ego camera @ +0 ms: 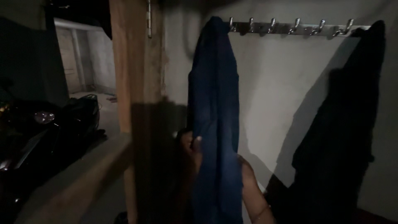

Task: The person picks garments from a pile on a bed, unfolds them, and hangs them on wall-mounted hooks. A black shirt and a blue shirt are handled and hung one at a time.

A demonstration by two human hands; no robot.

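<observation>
A long dark blue garment (pixel 213 112) hangs from the leftmost hook of a metal hook rail (pixel 290 28) on a pale wall. My left hand (pixel 191 146) grips the garment's left edge at about mid height, fingers curled over the cloth. My right hand (pixel 247 174) reaches up from below and touches the garment's lower right side; most of that hand is hidden behind the cloth, so its grip is unclear.
A black garment (pixel 340 137) hangs from the rail's right end. A wooden door post (pixel 134 62) stands left of the blue garment. Beyond it, in the dark, a black motorbike (pixel 45 124) is parked on a concrete floor.
</observation>
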